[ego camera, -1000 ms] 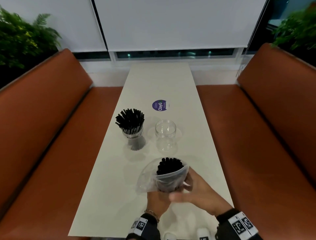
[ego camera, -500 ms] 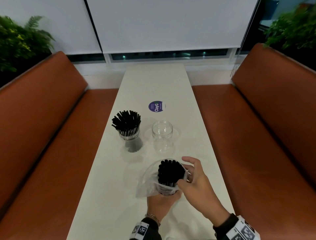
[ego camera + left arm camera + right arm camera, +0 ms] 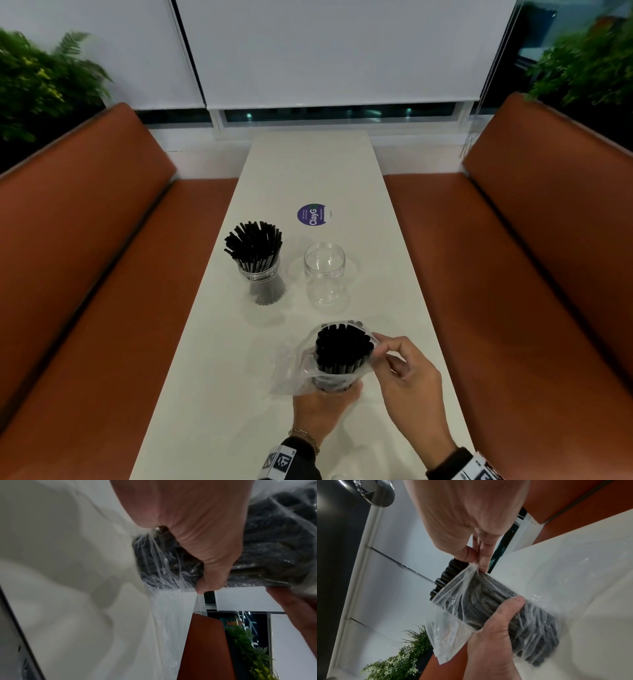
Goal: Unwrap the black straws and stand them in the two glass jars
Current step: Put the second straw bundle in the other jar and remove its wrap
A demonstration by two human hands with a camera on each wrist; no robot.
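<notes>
A bundle of black straws point(image 3: 342, 349) stands upright in a clear plastic bag point(image 3: 301, 370) above the near part of the white table point(image 3: 212, 394). My left hand point(image 3: 325, 407) grips the bundle's lower part through the plastic point(image 3: 163, 566). My right hand point(image 3: 397, 366) pinches the bag's open rim point(image 3: 471, 566) between thumb and fingers, beside the straw tops point(image 3: 445, 577). Farther back, the left glass jar point(image 3: 262, 274) is full of black straws. The right glass jar point(image 3: 325, 274) holds nothing.
A round purple sticker point(image 3: 311, 214) lies on the table behind the jars. Brown upholstered benches point(image 3: 85, 274) point(image 3: 531, 274) run along both long sides. Green plants point(image 3: 37, 85) stand behind the bench backs, and white blinds cover the window.
My right hand let go of the bundle's side, rose to the bag's rim and pinched it. The plastic now sits lower, with the straw tops bare. The camera view shifted slightly.
</notes>
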